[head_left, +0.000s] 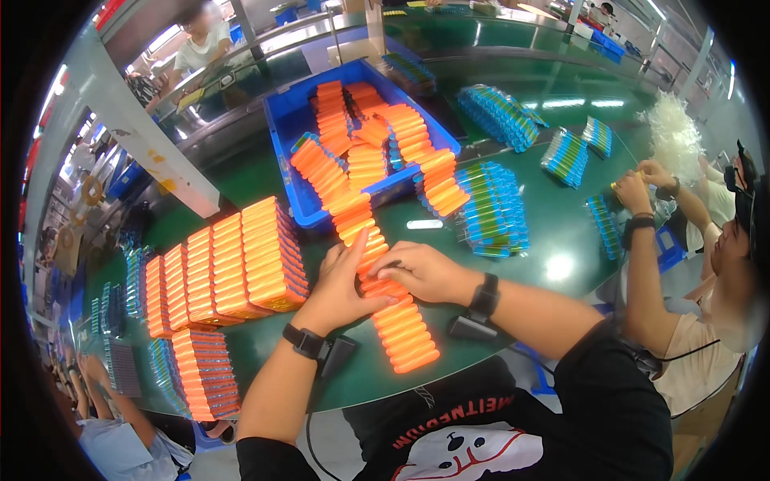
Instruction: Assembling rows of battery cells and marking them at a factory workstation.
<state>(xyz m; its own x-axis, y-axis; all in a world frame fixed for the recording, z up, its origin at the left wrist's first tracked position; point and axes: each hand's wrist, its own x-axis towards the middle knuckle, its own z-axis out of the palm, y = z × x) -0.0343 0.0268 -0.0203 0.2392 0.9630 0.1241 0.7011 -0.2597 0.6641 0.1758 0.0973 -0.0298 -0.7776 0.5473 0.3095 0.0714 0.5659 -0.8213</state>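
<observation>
A long strip of orange, tube-like packets (403, 337) joined side by side hangs from the blue bin and lies down the green table toward me. My left hand (343, 287) grips the strip's left edge, its thumb lying across the packets. From the right, my right hand (421, 272) rests on the same strip, fingers pinched together. A small dark piece shows at those fingertips; its kind cannot be made out. More orange strips (365, 160) fill the blue bin (309, 210) and drape over its near rim.
Stacked orange strips (273, 256) stand left of my hands, with a smaller stack (206, 373) nearer me. Blue-and-green strips (493, 208) lie right of the bin, more (501, 116) behind. At the right, a co-worker's hands (634, 192) work near a white stringy heap (674, 132).
</observation>
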